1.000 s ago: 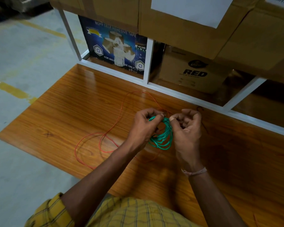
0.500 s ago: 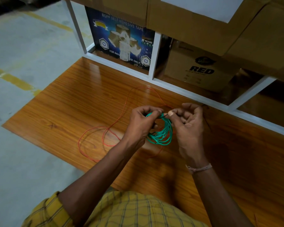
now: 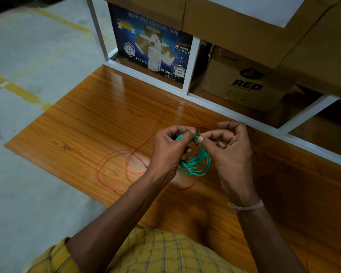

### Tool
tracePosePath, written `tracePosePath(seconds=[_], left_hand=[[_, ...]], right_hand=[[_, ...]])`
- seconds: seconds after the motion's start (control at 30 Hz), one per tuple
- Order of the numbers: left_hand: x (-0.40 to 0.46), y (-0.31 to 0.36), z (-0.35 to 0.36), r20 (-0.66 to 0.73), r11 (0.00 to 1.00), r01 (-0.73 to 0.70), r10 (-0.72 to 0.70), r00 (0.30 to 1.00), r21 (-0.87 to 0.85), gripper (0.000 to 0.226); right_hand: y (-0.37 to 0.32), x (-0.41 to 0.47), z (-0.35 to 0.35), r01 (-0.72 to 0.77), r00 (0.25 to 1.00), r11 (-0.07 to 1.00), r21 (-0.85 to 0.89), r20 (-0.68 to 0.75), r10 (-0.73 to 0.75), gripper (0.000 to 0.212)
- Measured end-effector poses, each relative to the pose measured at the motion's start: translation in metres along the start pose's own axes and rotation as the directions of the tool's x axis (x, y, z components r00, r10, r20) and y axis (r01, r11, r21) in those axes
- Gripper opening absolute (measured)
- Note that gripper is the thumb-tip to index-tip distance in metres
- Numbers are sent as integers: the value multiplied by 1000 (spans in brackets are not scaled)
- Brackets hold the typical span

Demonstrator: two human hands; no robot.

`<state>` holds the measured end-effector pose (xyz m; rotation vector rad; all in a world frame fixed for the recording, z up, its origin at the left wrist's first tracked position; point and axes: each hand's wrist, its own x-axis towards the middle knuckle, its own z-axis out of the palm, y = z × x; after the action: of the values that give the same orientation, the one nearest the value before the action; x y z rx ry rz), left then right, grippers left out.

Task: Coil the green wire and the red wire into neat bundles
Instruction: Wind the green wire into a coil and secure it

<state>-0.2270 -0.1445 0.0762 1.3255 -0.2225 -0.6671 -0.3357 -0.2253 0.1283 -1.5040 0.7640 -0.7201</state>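
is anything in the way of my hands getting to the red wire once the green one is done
Nothing visible blocks it. The red wire lies loose on the wooden table, beside the left hand; both hands now pinch the green wire.

floor (image 3: 28,134): grey concrete showing yellow lines | wooden tabletop (image 3: 91,123): catching glare | white shelf frame (image 3: 191,67): holding cardboard boxes (image 3: 242,83) | light: staying dim

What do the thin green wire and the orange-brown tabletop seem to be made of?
Thin green wire: probably plastic-coated, smooth with a slight sheen, bending into soft loops.
Orange-brown tabletop: looks like glossy wood-grain laminate or varnished wood; straight grain lines and bright reflections show.
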Motion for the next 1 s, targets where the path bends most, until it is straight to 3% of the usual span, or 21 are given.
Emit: tracePosePath(seconds=[0.53, 1.0], left_hand=[[-3, 8, 8, 38, 1000, 15, -14, 999, -17, 7], [-8, 5, 17, 69, 1000, 18, -18, 997, 6, 8]], right_hand=[[-7, 0, -6, 71, 997, 963, -262, -16, -78, 46], [-4, -4, -15, 71, 990, 963, -260, -99, -99, 46]])
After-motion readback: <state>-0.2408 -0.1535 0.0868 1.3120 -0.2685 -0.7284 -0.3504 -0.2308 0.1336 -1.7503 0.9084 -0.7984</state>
